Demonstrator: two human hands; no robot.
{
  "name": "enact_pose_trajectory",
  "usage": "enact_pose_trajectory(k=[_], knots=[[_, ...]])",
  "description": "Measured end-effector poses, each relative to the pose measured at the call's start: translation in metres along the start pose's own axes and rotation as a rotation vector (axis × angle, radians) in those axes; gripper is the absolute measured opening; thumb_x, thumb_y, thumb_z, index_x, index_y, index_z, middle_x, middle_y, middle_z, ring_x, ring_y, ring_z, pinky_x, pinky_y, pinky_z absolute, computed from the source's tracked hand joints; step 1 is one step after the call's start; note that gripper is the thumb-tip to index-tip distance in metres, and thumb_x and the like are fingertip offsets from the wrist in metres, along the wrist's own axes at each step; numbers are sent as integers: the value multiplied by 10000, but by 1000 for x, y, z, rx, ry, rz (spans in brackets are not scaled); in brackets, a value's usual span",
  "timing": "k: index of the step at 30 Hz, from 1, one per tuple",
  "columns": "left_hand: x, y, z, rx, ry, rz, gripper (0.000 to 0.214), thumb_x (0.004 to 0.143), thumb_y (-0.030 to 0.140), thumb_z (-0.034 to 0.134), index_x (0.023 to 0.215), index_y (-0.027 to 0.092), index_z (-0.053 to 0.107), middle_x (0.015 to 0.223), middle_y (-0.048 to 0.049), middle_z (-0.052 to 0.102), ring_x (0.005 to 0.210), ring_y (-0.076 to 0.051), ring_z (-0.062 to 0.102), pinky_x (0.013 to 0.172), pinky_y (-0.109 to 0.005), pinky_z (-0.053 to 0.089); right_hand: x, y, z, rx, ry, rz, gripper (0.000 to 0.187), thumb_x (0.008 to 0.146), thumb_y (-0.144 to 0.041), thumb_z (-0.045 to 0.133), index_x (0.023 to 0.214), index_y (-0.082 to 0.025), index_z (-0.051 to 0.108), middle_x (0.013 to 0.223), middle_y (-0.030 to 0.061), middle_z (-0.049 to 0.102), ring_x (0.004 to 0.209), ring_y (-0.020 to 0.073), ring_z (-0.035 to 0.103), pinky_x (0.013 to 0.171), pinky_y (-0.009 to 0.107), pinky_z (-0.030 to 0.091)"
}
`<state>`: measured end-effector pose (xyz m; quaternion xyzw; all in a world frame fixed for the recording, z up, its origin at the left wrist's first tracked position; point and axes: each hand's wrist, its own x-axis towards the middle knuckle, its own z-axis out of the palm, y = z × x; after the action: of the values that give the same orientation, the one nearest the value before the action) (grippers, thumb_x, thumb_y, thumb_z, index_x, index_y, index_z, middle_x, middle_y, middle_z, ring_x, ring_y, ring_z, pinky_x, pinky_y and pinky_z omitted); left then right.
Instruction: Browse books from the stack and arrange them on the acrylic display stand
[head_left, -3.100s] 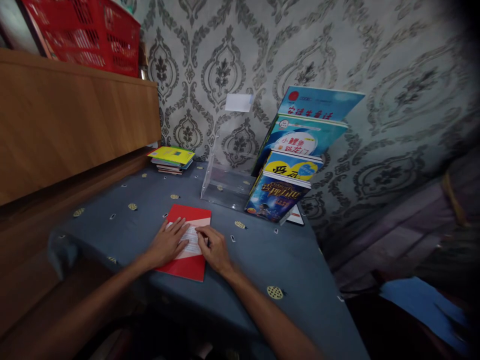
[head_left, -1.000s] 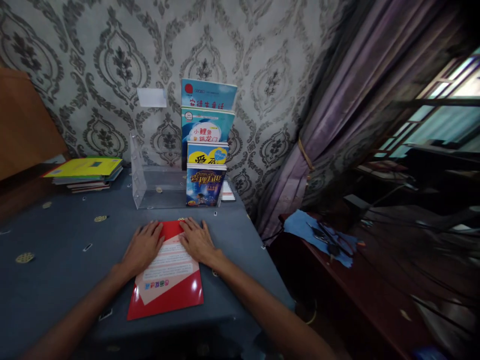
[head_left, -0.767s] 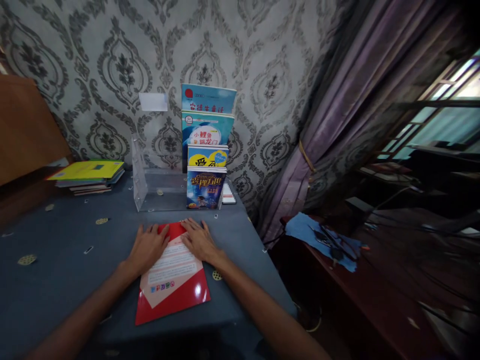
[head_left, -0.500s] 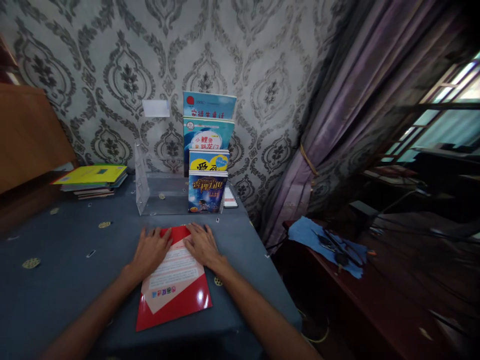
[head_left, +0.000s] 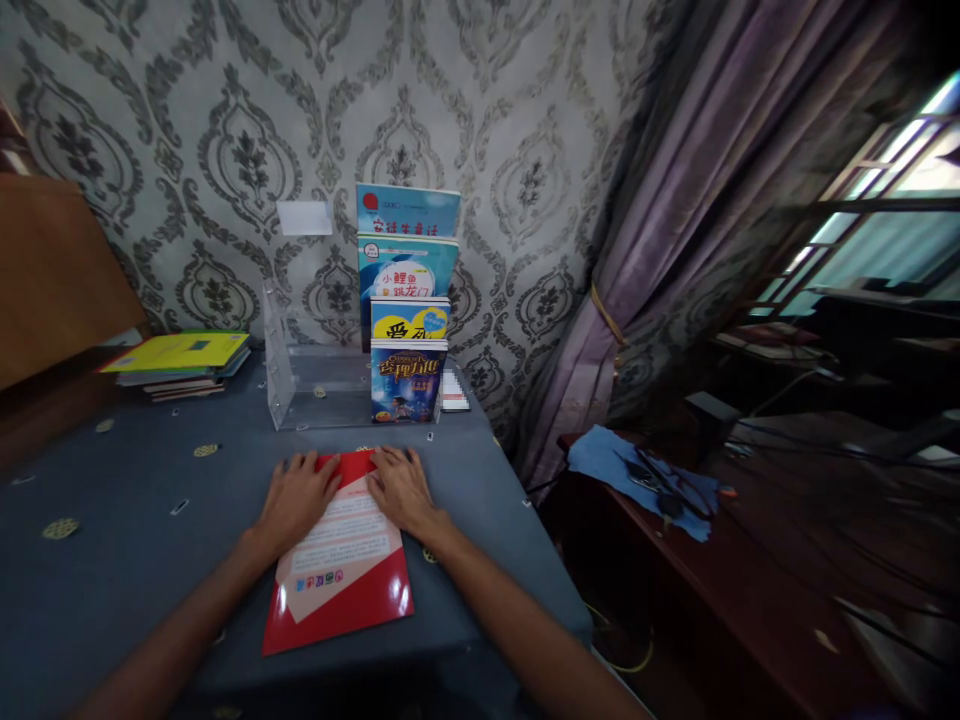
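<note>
A red book (head_left: 352, 590) with a pale panel of small print lies flat near the table's front edge, its printing upside down to me. My left hand (head_left: 300, 497) rests on its far left corner, fingers stretched out. On the far right corner lies my right hand (head_left: 403, 488), its fingers also extended and slightly apart. Both hands press on the cover without gripping it. Just beyond them is a clear acrylic display rack (head_left: 276, 370), with several books in its right half, the front one a dark blue book (head_left: 407, 385).
A stack of books topped by a yellow one (head_left: 180, 350) sits at the left on the blue-grey tablecloth (head_left: 135, 570). Past the table's right edge, a dark red desk (head_left: 720, 590) holds a blue cloth (head_left: 600, 460) and cables. A purple curtain (head_left: 600, 270) hangs behind.
My view has turned a little, so the scene sits slightly further left. Both hands stay on the red book, which has not visibly moved on the table.
</note>
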<state>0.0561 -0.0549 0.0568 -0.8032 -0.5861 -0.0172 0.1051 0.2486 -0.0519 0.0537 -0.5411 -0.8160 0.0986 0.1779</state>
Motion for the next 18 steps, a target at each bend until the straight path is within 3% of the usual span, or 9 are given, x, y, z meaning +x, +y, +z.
enact_pose_trajectory(k=[10, 18], knots=[[0, 0, -3, 2, -9, 3, 444, 1017, 328, 363, 1396, 214, 566, 1242, -155, 626, 1095, -316, 569, 939, -490, 427, -30, 0, 2, 6, 7, -72, 293, 978, -227, 478, 1230, -181, 621, 1328, 113, 659, 1371, 229, 473, 1195, 474, 264], [0, 1, -4, -5, -18, -9, 439, 1020, 334, 363, 1387, 222, 577, 1259, -153, 623, 1101, -318, 568, 953, -502, 425, -93, 0, 4, 89, 55, -154, 324, 958, -273, 546, 1264, -212, 632, 1337, 105, 661, 1338, 231, 525, 1194, 475, 321]])
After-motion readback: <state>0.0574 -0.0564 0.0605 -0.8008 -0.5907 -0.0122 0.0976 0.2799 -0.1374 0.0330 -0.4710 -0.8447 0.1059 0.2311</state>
